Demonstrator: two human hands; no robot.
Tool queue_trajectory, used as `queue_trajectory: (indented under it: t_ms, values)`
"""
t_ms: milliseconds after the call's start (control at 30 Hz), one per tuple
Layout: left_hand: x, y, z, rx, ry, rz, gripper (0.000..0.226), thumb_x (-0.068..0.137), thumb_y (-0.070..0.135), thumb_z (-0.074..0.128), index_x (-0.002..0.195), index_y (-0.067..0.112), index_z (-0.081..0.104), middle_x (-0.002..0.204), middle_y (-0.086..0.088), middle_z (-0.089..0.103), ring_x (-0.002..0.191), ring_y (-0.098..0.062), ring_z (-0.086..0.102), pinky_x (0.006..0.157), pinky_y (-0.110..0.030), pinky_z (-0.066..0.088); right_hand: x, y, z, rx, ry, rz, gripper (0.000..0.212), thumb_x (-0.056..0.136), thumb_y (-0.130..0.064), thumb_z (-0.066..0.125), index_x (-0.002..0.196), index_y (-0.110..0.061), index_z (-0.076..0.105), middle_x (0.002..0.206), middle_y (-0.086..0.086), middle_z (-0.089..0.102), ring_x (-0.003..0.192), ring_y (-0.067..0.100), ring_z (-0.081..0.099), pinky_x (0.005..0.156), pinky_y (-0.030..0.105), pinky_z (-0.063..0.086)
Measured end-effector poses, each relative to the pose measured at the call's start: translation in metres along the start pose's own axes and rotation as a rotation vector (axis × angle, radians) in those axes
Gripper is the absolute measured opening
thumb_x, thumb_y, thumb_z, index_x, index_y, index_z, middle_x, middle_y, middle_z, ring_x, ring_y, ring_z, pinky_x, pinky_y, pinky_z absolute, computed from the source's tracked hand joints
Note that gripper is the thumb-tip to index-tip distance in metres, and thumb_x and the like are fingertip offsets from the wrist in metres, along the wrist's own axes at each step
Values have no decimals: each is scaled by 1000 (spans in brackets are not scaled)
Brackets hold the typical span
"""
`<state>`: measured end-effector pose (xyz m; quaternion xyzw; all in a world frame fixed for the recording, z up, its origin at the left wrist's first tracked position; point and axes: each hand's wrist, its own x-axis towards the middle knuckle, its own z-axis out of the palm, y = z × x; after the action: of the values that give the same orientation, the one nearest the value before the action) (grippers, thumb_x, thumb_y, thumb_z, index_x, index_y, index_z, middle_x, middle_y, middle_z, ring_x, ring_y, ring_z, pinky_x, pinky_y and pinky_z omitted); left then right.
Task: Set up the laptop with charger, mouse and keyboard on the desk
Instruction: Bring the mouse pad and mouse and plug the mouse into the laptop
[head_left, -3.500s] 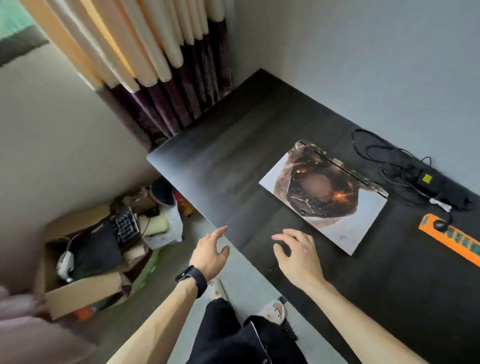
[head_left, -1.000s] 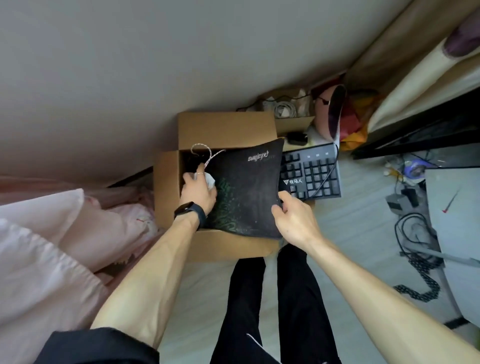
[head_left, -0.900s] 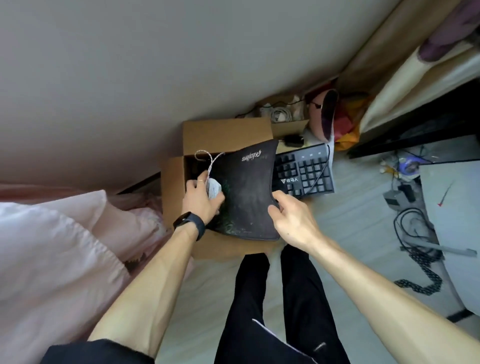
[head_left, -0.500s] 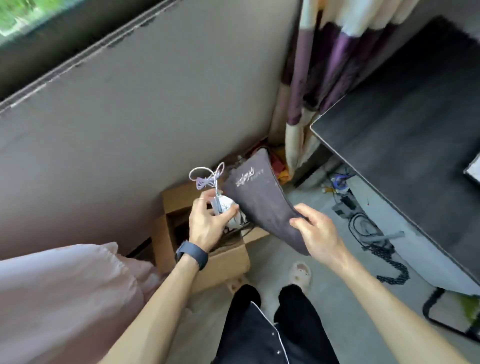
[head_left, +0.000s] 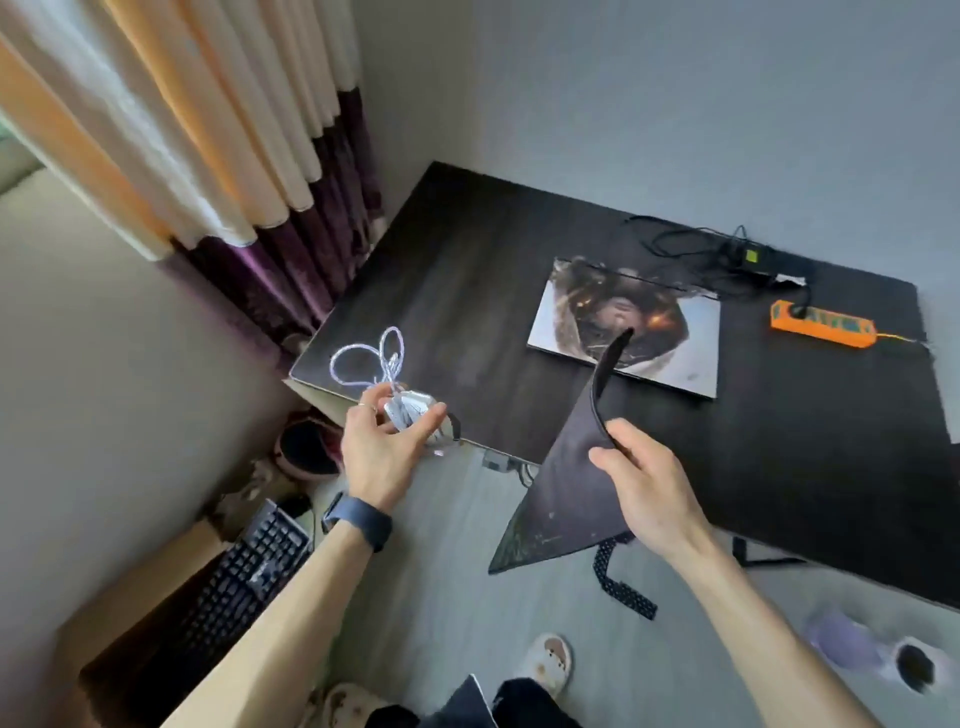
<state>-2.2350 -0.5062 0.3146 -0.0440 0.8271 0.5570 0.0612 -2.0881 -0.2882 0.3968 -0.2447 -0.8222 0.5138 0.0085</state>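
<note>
My left hand (head_left: 382, 447) grips a white mouse (head_left: 410, 413) whose bundled white cable (head_left: 371, 358) loops upward, held just off the dark desk's (head_left: 467, 291) near left corner. My right hand (head_left: 649, 483) pinches the edge of a black mouse pad (head_left: 566, 493), which hangs bent over the desk's front edge. The closed laptop (head_left: 631, 325), its lid covered by a picture, lies flat on the desk. Behind it lies the black charger (head_left: 753, 257) with its tangled cord. A black keyboard (head_left: 239, 582) lies in a cardboard box on the floor at lower left.
An orange power strip (head_left: 821, 325) lies at the desk's far right with a plug in it. Curtains (head_left: 208, 130) hang left of the desk. The cardboard box (head_left: 140, 597), a pink bag (head_left: 306, 447) and slippers (head_left: 550, 657) are on the floor.
I have lifted the mouse and mouse pad out of the box and turned from the box to the desk. Both hands now hold them at the desk's front edge.
</note>
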Motion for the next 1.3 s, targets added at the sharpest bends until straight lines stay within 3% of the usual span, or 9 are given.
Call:
queue_trajectory:
  t_ms: [100, 233, 433, 567, 667, 800, 967, 1167, 1300]
  values:
    - [-19, 31, 76, 13, -77, 1, 48, 61, 59, 83, 100, 47, 57, 109, 5, 66, 83, -4, 69, 76, -24, 55, 2, 29, -65, 29, 98, 40, 37, 94, -10, 53, 67, -22, 31, 65, -6, 28, 62, 11, 28, 61, 34, 25]
    - [-36, 59, 150, 40, -181, 13, 55, 58, 63, 81, 104, 41, 60, 107, 8, 67, 82, -3, 69, 81, -34, 58, 4, 65, -135, 38, 216, 88, 31, 95, -12, 53, 69, -20, 37, 65, -3, 36, 62, 11, 34, 64, 36, 30]
    - [-40, 92, 232, 136, -337, 79, 58, 62, 51, 85, 111, 29, 64, 95, 10, 72, 79, -2, 69, 78, -29, 56, 26, 105, -214, 44, 335, 156, 27, 97, -14, 54, 73, -25, 52, 71, -12, 56, 72, 14, 49, 69, 32, 37]
    - [-35, 101, 267, 191, -421, 93, 59, 64, 52, 84, 113, 27, 63, 92, 11, 73, 83, -4, 68, 80, -29, 55, 54, 123, -237, 51, 325, 234, 10, 101, -24, 52, 107, -23, 61, 117, -3, 63, 112, 19, 56, 93, 34, 43]
    - [-28, 109, 287, 218, -456, 95, 56, 65, 48, 85, 111, 28, 62, 93, 11, 72, 86, -7, 69, 80, -32, 56, 62, 126, -254, 112, 395, 330, 41, 103, -22, 53, 144, -17, 51, 148, -1, 50, 139, 21, 43, 112, 37, 36]
    - [-11, 116, 317, 250, -495, 90, 63, 61, 56, 82, 113, 27, 62, 97, 10, 72, 90, -10, 69, 83, -34, 56, 59, 150, -287, 195, 565, 377, 22, 100, -13, 55, 119, -18, 66, 108, -8, 65, 112, 24, 58, 83, 27, 45]
    - [-27, 123, 353, 253, -529, 42, 41, 67, 44, 85, 97, 33, 61, 88, 13, 71, 84, -8, 68, 81, -30, 54, 50, 242, -312, -12, 534, 692, 43, 103, -24, 50, 145, -14, 50, 147, 8, 52, 134, 32, 47, 105, 40, 39]
    - [-60, 133, 397, 259, -504, -25, 36, 68, 41, 86, 91, 36, 59, 85, 17, 70, 80, 3, 66, 68, -15, 47, 63, 347, -326, -216, 345, 830, 35, 103, -30, 47, 136, -19, 55, 128, 6, 63, 115, 27, 60, 89, 37, 47]
    - [-87, 133, 418, 286, -443, -66, 47, 68, 43, 85, 105, 32, 59, 94, 13, 69, 87, -2, 64, 72, -18, 45, 75, 378, -336, -271, 337, 877, 36, 103, -26, 47, 138, -17, 53, 130, 8, 61, 116, 29, 60, 84, 38, 45]
